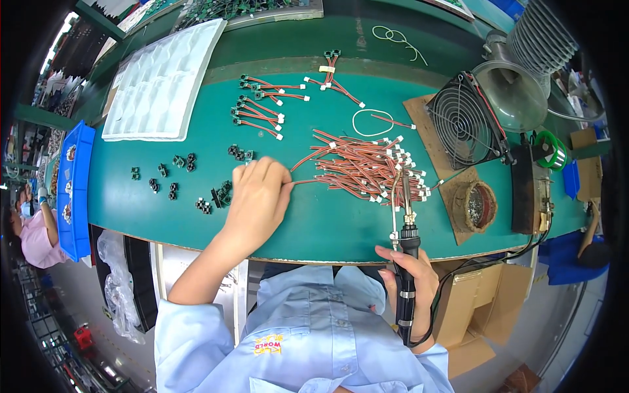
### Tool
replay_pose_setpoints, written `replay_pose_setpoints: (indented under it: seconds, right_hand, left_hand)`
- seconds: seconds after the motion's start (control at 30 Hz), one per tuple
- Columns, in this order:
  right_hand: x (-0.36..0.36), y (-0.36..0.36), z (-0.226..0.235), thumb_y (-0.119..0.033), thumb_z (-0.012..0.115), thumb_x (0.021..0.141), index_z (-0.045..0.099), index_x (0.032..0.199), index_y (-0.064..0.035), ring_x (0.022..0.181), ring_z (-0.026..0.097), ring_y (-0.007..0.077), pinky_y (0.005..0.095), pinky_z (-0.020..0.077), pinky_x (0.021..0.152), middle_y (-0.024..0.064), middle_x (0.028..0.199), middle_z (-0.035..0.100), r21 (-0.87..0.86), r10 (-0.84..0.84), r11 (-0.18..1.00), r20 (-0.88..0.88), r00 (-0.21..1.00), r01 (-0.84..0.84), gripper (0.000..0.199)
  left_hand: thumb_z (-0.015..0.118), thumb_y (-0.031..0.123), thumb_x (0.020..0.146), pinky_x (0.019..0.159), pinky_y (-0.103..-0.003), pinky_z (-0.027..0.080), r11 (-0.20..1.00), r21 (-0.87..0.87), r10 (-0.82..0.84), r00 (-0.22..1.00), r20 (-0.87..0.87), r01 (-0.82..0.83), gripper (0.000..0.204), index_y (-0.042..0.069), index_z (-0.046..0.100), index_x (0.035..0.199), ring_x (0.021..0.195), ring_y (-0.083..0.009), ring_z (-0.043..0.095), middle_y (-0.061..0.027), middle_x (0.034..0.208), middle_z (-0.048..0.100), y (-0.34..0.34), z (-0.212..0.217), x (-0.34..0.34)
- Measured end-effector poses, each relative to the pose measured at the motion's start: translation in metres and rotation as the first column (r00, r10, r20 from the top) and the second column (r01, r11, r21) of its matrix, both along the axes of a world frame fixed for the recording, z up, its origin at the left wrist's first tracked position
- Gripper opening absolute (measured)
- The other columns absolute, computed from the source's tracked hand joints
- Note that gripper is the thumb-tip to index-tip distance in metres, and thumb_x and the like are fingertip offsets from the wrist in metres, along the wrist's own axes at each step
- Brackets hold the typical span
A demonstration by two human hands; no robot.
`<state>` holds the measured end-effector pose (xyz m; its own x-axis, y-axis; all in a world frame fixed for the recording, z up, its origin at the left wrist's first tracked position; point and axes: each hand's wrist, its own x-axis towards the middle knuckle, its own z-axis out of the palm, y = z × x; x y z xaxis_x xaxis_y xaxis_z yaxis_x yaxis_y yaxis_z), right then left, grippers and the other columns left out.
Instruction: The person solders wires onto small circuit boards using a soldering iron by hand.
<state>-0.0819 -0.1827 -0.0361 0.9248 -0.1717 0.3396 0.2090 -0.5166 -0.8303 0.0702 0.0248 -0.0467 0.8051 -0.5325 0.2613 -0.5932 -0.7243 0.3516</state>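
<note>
My left hand (257,203) is closed, fingertips pinched together at the end of a red and black wire lead (303,181) on the green mat. A bundle of similar leads with white connectors (360,167) lies to its right. Small black and green components (223,194) sit right beside my left fingers, some partly hidden by them. In my right hand (419,278) is a black soldering iron (407,262) with a thin metal feed tube alongside. Its tip points away from me, over the right part of the bundle.
Finished-looking boards with leads (262,118) lie farther back. A white moulded tray (164,82) and blue bin (75,190) are at left. On the right stand a black fan (464,121), a round tip-cleaning pot (477,206), a solder reel (553,152) and an extraction hood (514,95).
</note>
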Motion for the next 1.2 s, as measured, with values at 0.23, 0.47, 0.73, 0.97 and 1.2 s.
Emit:
replay_pose_setpoints:
  seconds: [0.23,0.47,0.73,0.97,1.2]
  right_hand:
    - [0.013,0.008,0.003,0.001,0.068,0.066,0.057,0.1,-0.0062,0.07,0.058,0.0172,0.0318,0.0449,0.078,0.0078,0.094,0.067,-0.021,0.052,0.998,0.042,0.998,-0.051,0.037]
    - [0.033,0.025,0.012,0.003,0.068,0.065,0.057,0.103,-0.0079,0.066,0.057,0.0145,0.0309,0.0452,0.076,0.0039,0.09,0.066,-0.084,0.239,0.969,0.055,0.969,-0.234,0.041]
    - [0.021,0.027,0.011,0.005,0.069,0.065,0.057,0.105,-0.0075,0.061,0.056,0.0122,0.0242,0.0467,0.063,0.0022,0.084,0.066,0.186,0.074,0.979,0.042,0.996,-0.08,0.044]
    - [0.019,0.025,0.021,0.006,0.07,0.062,0.057,0.105,-0.0061,0.064,0.059,0.0125,0.0222,0.0468,0.06,0.0017,0.08,0.066,0.157,0.109,0.982,-0.023,0.994,-0.104,0.046]
    - [0.021,0.025,0.017,0.008,0.069,0.062,0.056,0.104,-0.0044,0.068,0.061,0.0129,0.0231,0.0479,0.062,0.0035,0.078,0.066,0.093,0.06,0.994,-0.039,0.997,-0.057,0.046]
  left_hand:
    - [0.058,-0.002,0.073,0.075,-0.031,0.035,0.993,-0.118,-0.025,0.998,-0.063,0.018,0.017,0.005,0.053,0.088,0.066,-0.0204,0.047,-0.0052,0.076,0.053,0.01,0.027,-0.042]
    - [0.06,-0.004,0.068,0.071,-0.029,0.036,0.94,-0.276,-0.255,0.952,-0.172,0.202,0.02,0.005,0.056,0.086,0.066,-0.0181,0.048,-0.0035,0.078,0.057,-0.012,0.047,-0.071]
    - [0.06,-0.001,0.072,0.072,-0.027,0.035,0.84,-0.533,-0.359,0.841,-0.404,0.102,0.015,0.005,0.057,0.085,0.066,-0.0176,0.048,-0.0034,0.077,0.054,-0.015,0.033,-0.073]
    - [0.058,0.001,0.075,0.072,-0.027,0.035,0.87,-0.43,-0.397,0.858,-0.326,0.24,0.01,0.005,0.057,0.084,0.066,-0.0176,0.048,-0.0037,0.077,0.054,-0.017,0.037,-0.068]
    - [0.058,0.004,0.076,0.072,-0.029,0.037,0.903,-0.332,-0.356,0.908,-0.223,0.272,0.007,0.005,0.056,0.083,0.066,-0.0194,0.049,-0.0057,0.077,0.054,-0.006,0.036,-0.053]
